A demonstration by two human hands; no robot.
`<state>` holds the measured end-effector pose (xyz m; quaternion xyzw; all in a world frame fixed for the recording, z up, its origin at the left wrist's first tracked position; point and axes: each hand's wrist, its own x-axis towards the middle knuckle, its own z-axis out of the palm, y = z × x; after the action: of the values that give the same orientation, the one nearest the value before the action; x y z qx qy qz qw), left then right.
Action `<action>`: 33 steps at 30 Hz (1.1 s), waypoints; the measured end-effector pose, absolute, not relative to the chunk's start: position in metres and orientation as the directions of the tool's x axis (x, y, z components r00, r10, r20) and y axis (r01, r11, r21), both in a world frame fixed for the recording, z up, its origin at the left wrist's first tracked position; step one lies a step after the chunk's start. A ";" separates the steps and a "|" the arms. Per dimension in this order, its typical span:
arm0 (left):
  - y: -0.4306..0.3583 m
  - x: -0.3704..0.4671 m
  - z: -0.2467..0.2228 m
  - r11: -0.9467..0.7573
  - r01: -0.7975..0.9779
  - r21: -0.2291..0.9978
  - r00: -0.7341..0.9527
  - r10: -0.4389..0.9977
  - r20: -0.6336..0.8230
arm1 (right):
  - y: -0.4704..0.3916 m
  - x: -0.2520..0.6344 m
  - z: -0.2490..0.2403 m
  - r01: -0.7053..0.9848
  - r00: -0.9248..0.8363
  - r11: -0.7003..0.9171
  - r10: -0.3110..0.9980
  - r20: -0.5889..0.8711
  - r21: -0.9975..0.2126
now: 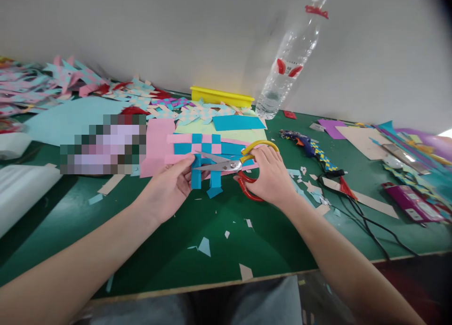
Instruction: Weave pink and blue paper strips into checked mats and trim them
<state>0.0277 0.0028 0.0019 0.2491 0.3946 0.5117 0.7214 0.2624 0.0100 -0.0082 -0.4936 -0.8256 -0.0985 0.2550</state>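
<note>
My left hand (176, 178) pinches the lower left part of a woven paper piece (206, 143), made of blue and pink strips. Two blue strip ends hang down from its lower side. In my right hand (270, 174) are scissors (235, 165) with one yellow and one red handle loop. Their blades are parted and point left, lying across the hanging blue strips near my left fingertips. Behind the weave lies a pink sheet (155, 146), partly hidden by it. A blue paper rectangle (238, 123) rests just beyond.
A clear plastic bottle (287, 56) leans by the wall beside a yellow tray (222, 97). Woven paper pieces (63, 80) pile up at the back left. Paper scraps (205, 246) dot the green table (141, 259). Black cords (363, 219) and a purple packet (411, 202) lie right.
</note>
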 end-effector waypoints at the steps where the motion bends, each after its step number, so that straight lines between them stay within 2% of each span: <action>1: 0.003 0.027 0.002 0.350 -0.546 0.761 0.169 0.936 -0.309 | 0.010 0.262 -0.008 0.863 -0.386 0.497 0.762 0.520 -0.087; 15: 0.008 0.024 -0.007 0.333 -0.533 0.778 0.169 0.943 -0.288 | 0.012 0.268 -0.009 0.849 -0.405 0.527 0.700 0.588 -0.042; 26: 0.009 0.026 -0.003 0.319 -0.526 0.788 0.093 0.943 -0.319 | 0.013 0.271 -0.005 0.857 -0.385 0.511 0.720 0.577 -0.065; 33: 0.011 0.023 -0.003 0.328 -0.547 0.770 0.082 0.936 -0.341 | 0.014 0.274 -0.004 0.861 -0.390 0.508 0.708 0.589 -0.040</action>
<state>0.0230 0.0108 -0.0034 0.2314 0.4203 0.5313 0.6982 0.2743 0.0136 -0.0043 -0.4769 -0.8223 -0.1372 0.2786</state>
